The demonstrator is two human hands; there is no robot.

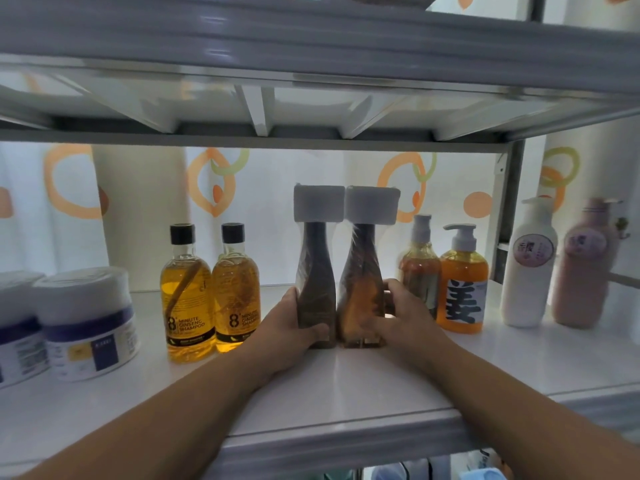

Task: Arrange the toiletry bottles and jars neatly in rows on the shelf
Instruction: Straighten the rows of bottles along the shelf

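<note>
Two hands are reaching onto the white shelf (346,386) in front of me. The left hand (289,329) is holding the left brown bottle (317,271) low on its body, and its grip is closed round it, with the thumb lying across the front. The right hand (398,315) is holding the right brown bottle (363,271) in the same way, its grip wrapped round the lower part. Both bottles are standing upright in the middle of the shelf, touching each other, each with a square white cap. Just to the left, two ginseng shampoo bottles (185,292) are standing close together, and further left two white jars (88,323) are sitting. To the right, two orange pump bottles (462,285) are standing side by side. Beyond the grey post (512,202), a white bottle (528,265) and a pink bottle (581,268) are standing.
</note>
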